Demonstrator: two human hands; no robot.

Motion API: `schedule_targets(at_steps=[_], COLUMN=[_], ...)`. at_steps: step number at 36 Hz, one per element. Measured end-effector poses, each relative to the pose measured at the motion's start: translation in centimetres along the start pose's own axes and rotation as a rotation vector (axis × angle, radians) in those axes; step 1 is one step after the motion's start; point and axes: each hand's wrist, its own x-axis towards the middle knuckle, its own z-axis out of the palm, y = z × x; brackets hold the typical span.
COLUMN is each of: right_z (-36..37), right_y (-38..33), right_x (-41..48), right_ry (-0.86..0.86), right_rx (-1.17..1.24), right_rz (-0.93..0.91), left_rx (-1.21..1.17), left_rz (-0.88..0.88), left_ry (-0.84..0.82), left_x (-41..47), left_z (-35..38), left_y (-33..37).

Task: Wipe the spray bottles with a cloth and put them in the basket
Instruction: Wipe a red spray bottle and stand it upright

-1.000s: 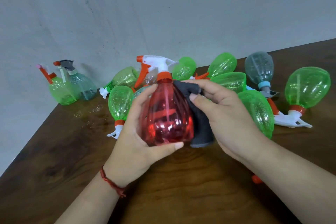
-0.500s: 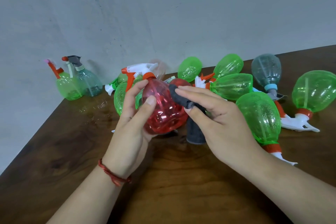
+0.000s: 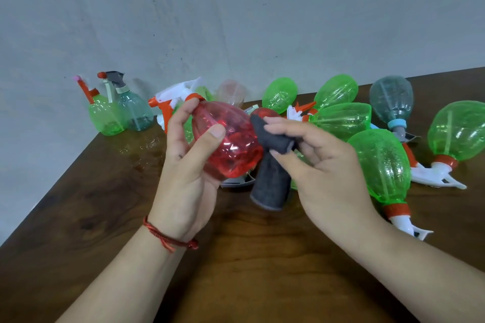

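My left hand (image 3: 183,176) grips a red transparent spray bottle (image 3: 231,144), tilted with its white and orange trigger head pointing left and away. My right hand (image 3: 322,165) pinches a dark grey cloth (image 3: 270,165) and presses its upper fold against the bottle's right side; the rest of the cloth hangs down toward the brown table (image 3: 249,257). Behind lies a heap of several green spray bottles (image 3: 341,120). No basket is in view.
Two bottles stand upright at the back left by the wall, one green (image 3: 105,118) and one grey-blue (image 3: 135,113). More lie on the right: green ones (image 3: 383,165) (image 3: 459,131) and a grey-blue one (image 3: 391,99). The table's left edge runs diagonally.
The red bottle has been tipped from upright onto its side with the head swung to the left. My right hand with the cloth moved from the bottle's flank to its base end.
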Motion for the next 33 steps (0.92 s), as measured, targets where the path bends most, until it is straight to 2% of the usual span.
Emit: schedule_targets(at_steps=[5, 9, 11, 14, 16, 22, 25, 30, 33], right_z=[0.8, 1.8, 2.0, 1.7, 1.4, 1.0, 1.3, 0.8, 0.6], right_y=[-0.1, -0.6, -0.6, -0.3, -0.4, -1.1, -0.6, -0.4, -0.7], right_x=[0.1, -0.3, -0.7, -1.1, -1.0, 0.2, -0.3, -0.4, 0.0], right_ry=[0.069, 0.084, 0.053, -0.07, -0.117, 0.008, -0.055, -0.251, -0.193], right_rx=[0.449, 0.666, 0.706, 0.642, 0.605, 0.705, 0.707, 0.618, 0.669], right_rz=[0.359, 0.515, 0.621, 0.76, 0.786, 0.687, 0.722, 0.798, 0.769], left_rx=[0.163, 0.337, 0.428, 0.528, 0.558, 0.553, 0.554, 0.586, 0.588], left_rz=[0.291, 0.447, 0.502, 0.547, 0.55, 0.518, 0.529, 0.526, 0.516], left_ry=[-0.056, -0.121, -0.132, -0.138, -0.122, -0.108, -0.127, -0.11, -0.087], left_x=[-0.4, -0.8, -0.9, -0.6, -0.2, -0.1, -0.6, 0.1, 0.4], left_z=[0.1, 0.1, 0.0, -0.4, -0.9, -1.2, -0.7, -1.4, -1.8], left_y=[-0.4, -0.5, -0.7, -0.7, -0.5, -0.3, -0.5, -0.4, -0.3])
